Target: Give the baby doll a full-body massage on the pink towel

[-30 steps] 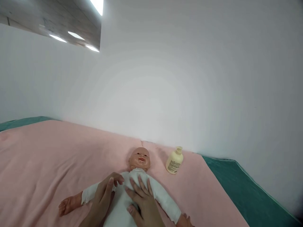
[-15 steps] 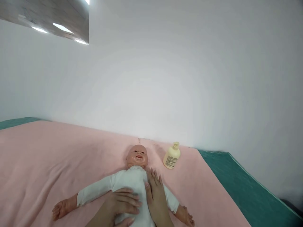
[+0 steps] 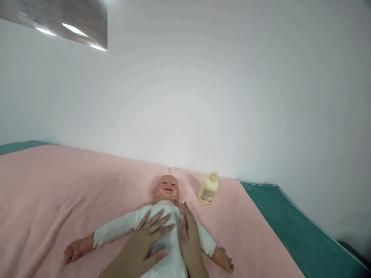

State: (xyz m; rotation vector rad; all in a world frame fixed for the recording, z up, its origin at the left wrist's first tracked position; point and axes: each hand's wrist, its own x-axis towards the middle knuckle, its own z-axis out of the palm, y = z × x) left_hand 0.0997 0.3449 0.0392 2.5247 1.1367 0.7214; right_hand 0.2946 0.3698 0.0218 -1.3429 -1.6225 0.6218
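Note:
A baby doll (image 3: 171, 247) with a white cloth body lies on its back, arms spread, head toward the wall. My left hand (image 3: 145, 241) rests on its chest at the left side, fingers spread and holding nothing. Along the other side of the chest lies my right hand (image 3: 189, 237), its fingers stretched out and the thumb apart, also holding nothing. A pale yellow pump bottle (image 3: 208, 189) stands to the right of the doll's head, touched by neither hand.
A pink blanket (image 3: 95, 177) lies beneath the doll and bottle. Green covering (image 3: 298, 224) shows at the right and far left. Behind rises a white wall (image 3: 203, 96), with a shiny panel (image 3: 63, 19) at upper left.
My left hand has moved up the doll's chest, and its fingers have spread and now point more toward the head. My right hand has shifted slightly, still at the chest's right side.

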